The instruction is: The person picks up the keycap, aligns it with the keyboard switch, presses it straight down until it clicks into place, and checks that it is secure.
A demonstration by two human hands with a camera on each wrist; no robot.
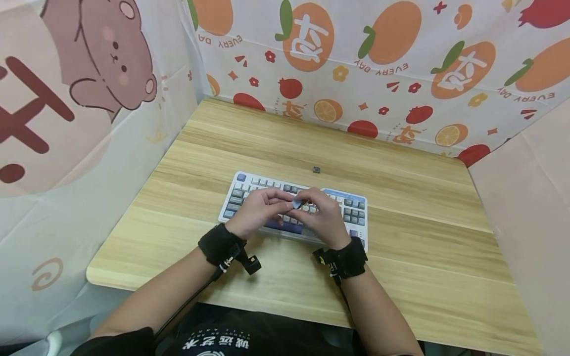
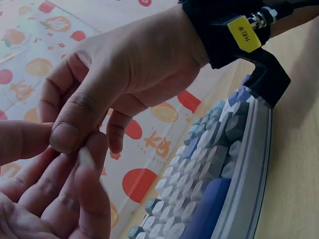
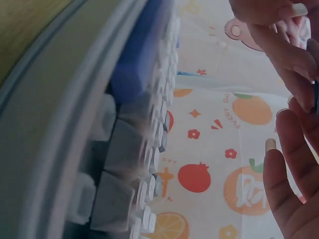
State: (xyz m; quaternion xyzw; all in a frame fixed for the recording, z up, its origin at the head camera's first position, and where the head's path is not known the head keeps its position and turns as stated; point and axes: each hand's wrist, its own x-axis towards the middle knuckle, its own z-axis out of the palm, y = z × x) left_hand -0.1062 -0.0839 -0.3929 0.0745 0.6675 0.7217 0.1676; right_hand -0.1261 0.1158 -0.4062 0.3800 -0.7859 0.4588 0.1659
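A mechanical keyboard (image 1: 285,226) with white, grey and blue keys lies on the table under both hands. Over its middle, my left hand (image 1: 259,210) and right hand (image 1: 324,217) meet at the fingertips. Between them they pinch a small light-blue piece (image 1: 296,203), mostly covered by fingers; I cannot tell its exact kind. The left wrist view has the left hand's (image 2: 107,84) thumb bent down against its fingers, the other thumb tip touching it. In the right wrist view, the right hand (image 3: 299,179) is partly cut off at the edge, with a dark bit (image 3: 316,97) showing between the fingers.
Behind the keyboard a small dark square piece (image 1: 316,169) lies on the wooden table (image 1: 423,267). Printed cloth (image 1: 267,74) hangs along the table's back and left sides. Each wrist wears a black band (image 1: 220,244) with a camera and cable.
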